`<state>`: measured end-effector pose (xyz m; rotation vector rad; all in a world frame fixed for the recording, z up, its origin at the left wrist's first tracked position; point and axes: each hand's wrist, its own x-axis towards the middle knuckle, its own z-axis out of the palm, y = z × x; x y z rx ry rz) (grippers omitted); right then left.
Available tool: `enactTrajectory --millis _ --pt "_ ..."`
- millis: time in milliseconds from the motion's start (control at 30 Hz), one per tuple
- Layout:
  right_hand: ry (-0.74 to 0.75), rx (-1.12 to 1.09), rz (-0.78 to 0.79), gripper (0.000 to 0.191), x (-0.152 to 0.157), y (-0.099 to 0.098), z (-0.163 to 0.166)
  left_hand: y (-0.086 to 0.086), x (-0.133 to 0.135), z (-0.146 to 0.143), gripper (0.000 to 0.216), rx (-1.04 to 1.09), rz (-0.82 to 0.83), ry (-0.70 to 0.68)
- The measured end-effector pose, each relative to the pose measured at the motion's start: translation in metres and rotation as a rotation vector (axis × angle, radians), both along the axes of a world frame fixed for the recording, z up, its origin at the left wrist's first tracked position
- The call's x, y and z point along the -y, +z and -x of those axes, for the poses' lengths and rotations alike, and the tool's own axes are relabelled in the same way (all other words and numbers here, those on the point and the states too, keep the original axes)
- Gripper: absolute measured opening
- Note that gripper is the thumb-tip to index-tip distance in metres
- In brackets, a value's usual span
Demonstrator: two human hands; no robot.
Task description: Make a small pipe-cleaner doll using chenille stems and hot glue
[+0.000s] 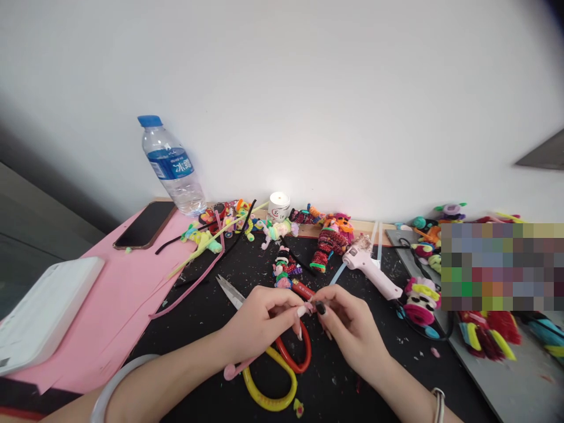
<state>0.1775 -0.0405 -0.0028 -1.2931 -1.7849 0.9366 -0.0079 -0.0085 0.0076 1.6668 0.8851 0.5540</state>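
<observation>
Left hand [264, 323] and right hand [352, 326] meet above scissors [272, 404], fingers curled inward; thumbs and fingertips of both pinch a small pink piece [310, 308], largely hidden by them. Beyond: white cylinder [279, 207], contents indeterminable; blue-capped clear bottle [174, 164], liquid level unclear. Pixelation masks items at right.
</observation>
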Motion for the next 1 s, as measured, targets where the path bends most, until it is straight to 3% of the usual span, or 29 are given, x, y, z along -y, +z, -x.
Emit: enactTrajectory --millis 133,433,767,1000 --pt "0.077 -0.073 0.095 0.027 -0.001 -0.002 -0.002 0.0 0.0 0.001 0.031 0.059 0.091 -0.045" --pt "0.262 -0.001 0.007 0.031 -0.001 -0.007 -0.001 0.001 0.004 -0.001 0.026 0.085 0.18 -0.112" --pt "0.222 0.129 -0.098 0.028 0.004 -0.007 0.003 0.003 0.011 -0.004 0.024 0.09 0.367 -0.106" --pt "0.154 0.009 0.006 0.031 0.002 -0.006 0.001 0.004 0.006 -0.003 0.021 0.07 0.415 -0.111"
